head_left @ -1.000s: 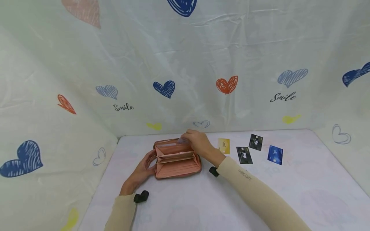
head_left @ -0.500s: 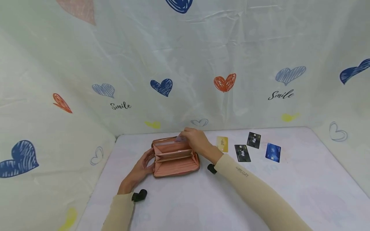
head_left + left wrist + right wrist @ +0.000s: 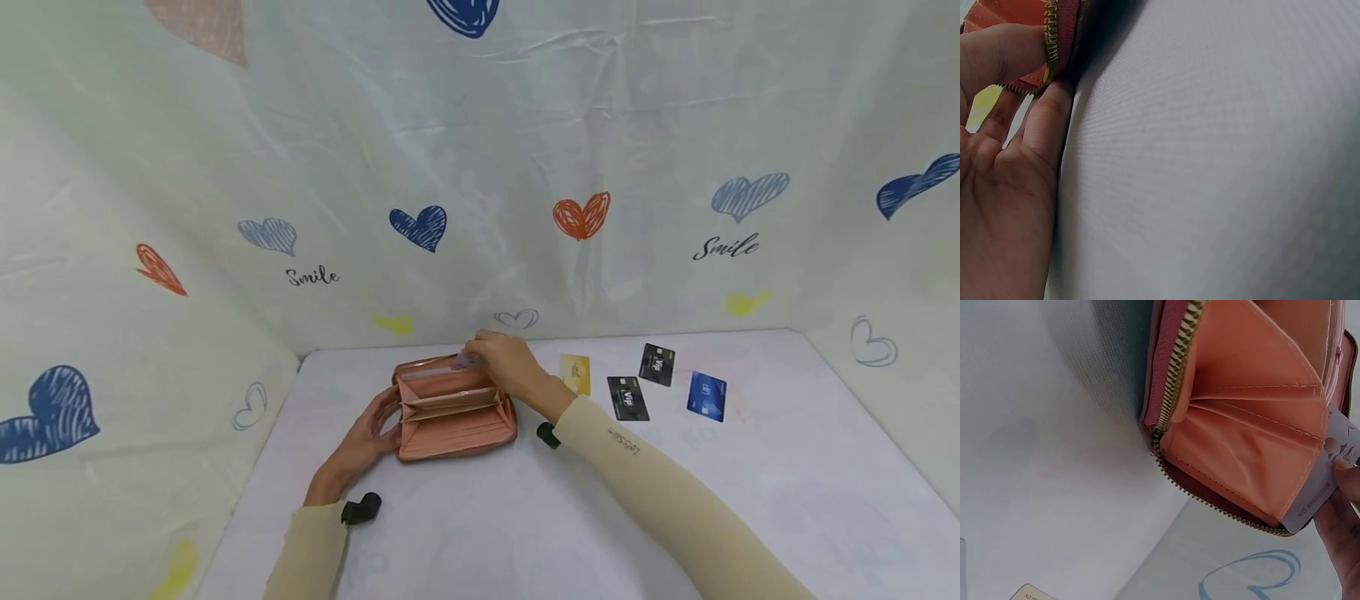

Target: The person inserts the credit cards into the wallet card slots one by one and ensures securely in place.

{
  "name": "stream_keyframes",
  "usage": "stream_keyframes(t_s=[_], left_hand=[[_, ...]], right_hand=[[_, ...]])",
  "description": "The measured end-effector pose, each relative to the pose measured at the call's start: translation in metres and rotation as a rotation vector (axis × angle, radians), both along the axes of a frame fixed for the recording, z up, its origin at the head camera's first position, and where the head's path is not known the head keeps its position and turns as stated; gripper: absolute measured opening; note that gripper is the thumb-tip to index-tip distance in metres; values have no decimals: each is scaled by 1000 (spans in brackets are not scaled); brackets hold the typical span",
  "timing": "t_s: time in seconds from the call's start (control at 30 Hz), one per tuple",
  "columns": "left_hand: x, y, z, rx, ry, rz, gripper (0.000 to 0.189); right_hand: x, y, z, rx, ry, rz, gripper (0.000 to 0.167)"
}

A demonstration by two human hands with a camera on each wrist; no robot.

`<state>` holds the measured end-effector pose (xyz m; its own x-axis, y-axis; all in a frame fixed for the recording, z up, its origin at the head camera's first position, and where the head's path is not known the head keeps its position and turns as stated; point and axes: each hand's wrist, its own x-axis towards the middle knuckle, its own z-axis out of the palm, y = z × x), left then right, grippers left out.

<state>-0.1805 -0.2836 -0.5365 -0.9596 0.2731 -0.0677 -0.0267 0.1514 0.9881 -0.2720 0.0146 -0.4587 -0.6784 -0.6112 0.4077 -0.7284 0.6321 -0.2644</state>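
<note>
An orange-pink zip-around wallet (image 3: 456, 433) stands open on the table, its fan-like pockets spread. My left hand (image 3: 362, 440) grips its left end, and in the left wrist view the thumb lies over the brass zipper (image 3: 1052, 37) with fingers along the outer side. At the wallet's back right, my right hand (image 3: 510, 363) pinches a pale lilac card (image 3: 1316, 490). Printed numbers show along that card in the right wrist view, where it sits at the edge of the pleated side panel (image 3: 1254, 444). Most of the fingers behind the card are hidden.
Right of the wallet lie a gold card (image 3: 576, 373), two black cards marked VIP (image 3: 628, 399) and a blue card (image 3: 707, 397). A white cloth backdrop with printed hearts rises at the table's (image 3: 450, 533) back edge.
The head view has shifted slightly, moving the whole scene a little left. Both hands stay at the wallet, and the card stays pinched at its back right with barely any movement.
</note>
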Motion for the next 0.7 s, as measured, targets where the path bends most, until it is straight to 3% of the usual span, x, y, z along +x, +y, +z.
stream_keyframes(t_s=[0.3, 0.7], left_hand=[[0, -1, -1, -23, -11, 1, 96], [2, 0, 2, -10, -10, 2, 95]], right_hand=[[-4, -1, -1, 57, 35, 16, 31], [-4, -2, 7, 114, -11, 45, 35]])
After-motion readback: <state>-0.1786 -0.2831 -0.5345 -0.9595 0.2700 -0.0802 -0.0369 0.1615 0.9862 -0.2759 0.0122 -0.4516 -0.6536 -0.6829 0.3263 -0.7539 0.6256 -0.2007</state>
